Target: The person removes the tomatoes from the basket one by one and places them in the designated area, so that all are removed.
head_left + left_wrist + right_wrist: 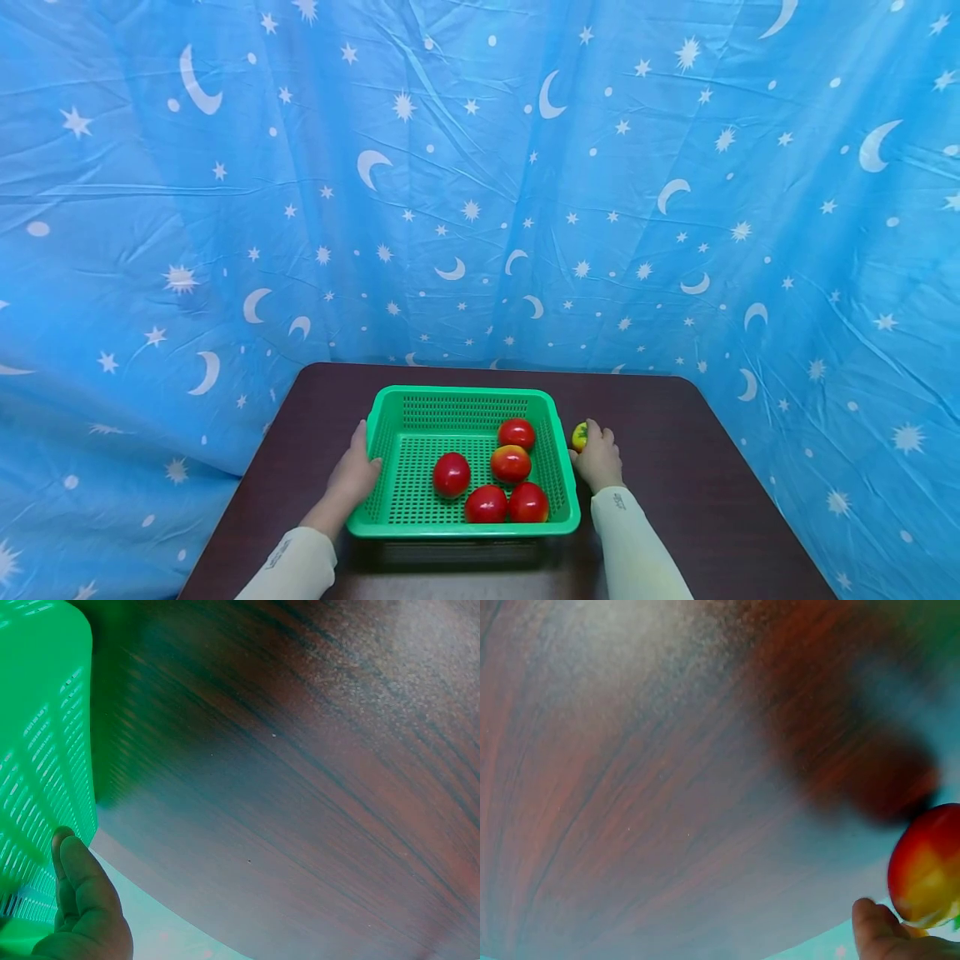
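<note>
A green plastic basket [463,530] sits on the dark table with several glossy red fruits inside, one of them a red-orange fruit [511,464]. At the basket's left side, my left hand [354,473] grips the rim, thumb over the edge and fingers along the outer wall. In the left wrist view, those fingers [90,889] lie against the slotted wall. Just right of the basket, my right hand [600,460] holds a red-and-yellow tomato-like fruit [930,866] with green at its stem end. Part of this fruit is hidden by the hand in the head view.
The dark wood-grain table [675,467] extends around the basket on all sides. Behind it and to both sides hangs a blue curtain [480,208] with white moons and stars.
</note>
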A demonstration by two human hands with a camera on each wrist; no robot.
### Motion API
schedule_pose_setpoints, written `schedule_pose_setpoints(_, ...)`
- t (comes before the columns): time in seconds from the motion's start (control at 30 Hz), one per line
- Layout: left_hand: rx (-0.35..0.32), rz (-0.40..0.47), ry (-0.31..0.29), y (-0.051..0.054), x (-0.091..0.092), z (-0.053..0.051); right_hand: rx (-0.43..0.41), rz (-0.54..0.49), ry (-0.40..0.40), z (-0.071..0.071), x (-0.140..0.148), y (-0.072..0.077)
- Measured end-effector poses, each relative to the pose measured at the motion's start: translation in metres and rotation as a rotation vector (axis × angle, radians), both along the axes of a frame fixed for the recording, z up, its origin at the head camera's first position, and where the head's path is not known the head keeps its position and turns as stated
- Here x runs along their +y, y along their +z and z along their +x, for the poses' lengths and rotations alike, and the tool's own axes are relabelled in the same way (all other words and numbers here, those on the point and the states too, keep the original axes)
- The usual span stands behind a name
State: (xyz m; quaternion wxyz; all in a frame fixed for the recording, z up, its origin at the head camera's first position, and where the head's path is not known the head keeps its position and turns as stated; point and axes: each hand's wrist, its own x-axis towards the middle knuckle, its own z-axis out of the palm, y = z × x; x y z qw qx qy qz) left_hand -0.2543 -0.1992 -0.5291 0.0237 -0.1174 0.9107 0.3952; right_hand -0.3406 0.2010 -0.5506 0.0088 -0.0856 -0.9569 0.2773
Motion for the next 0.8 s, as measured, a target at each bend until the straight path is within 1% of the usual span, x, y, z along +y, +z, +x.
schedule_pose_setpoints(0.27,0.005,0.012,-0.01,0.002,0.0,0.001,0.007,0.076,-0.011,-0.007,0.001,0.008)
schedule_pose_setpoints(0.43,0.0,0.015,-0.009,0.002,0.0,0.002,0.017,0.101,-0.008,-0.012,0.0,0.019)
schedule_pose_setpoints(0.63,-0.014,0.011,-0.007,0.002,0.001,0.002,0.055,0.052,0.014,-0.018,-0.007,0.036)
schedule_pose_setpoints(0.8,-0.012,0.005,-0.008,0.005,0.001,0.002,0.088,0.026,0.063,-0.025,-0.02,0.042)
